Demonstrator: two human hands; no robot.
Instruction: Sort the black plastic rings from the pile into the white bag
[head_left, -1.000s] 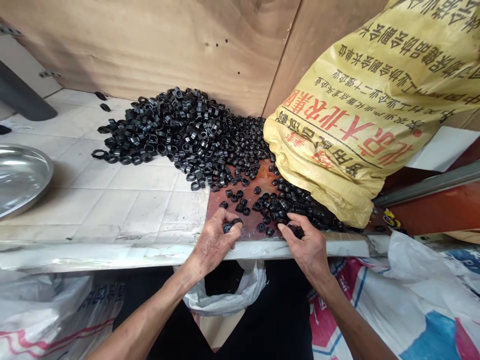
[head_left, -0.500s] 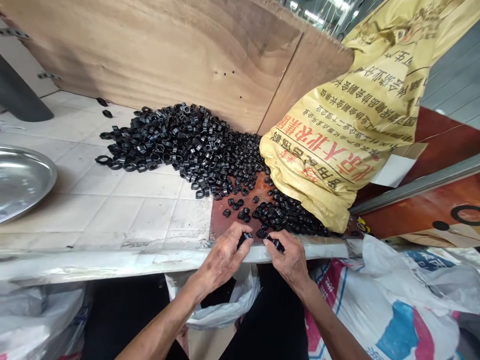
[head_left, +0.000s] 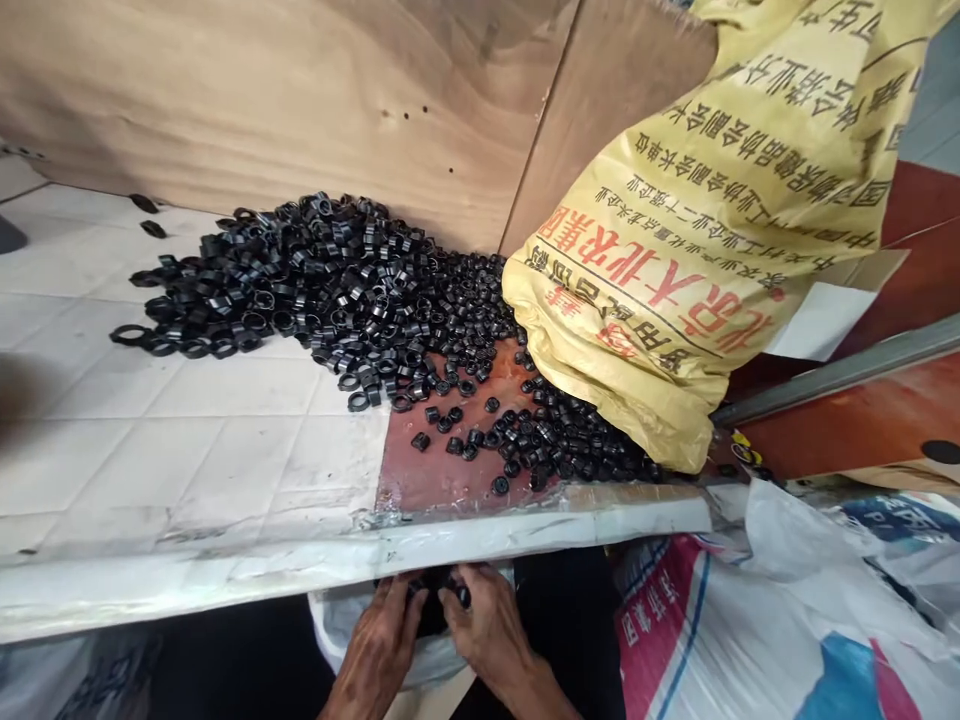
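both hands dropped off the bench: left hand point(head_left: 382, 640) and right hand point(head_left: 487, 625) now pinching small black rings point(head_left: 459, 595) together over white bag point(head_left: 330, 620).

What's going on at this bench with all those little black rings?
A person sits at a tiled bench heaped with small black rings, next to a leaning yellow sack. Both hands are below the bench edge, over a white plastic bag. The left hand and right hand are close together, and the right hand's fingers pinch a small black piece. What the left hand grips is unclear.
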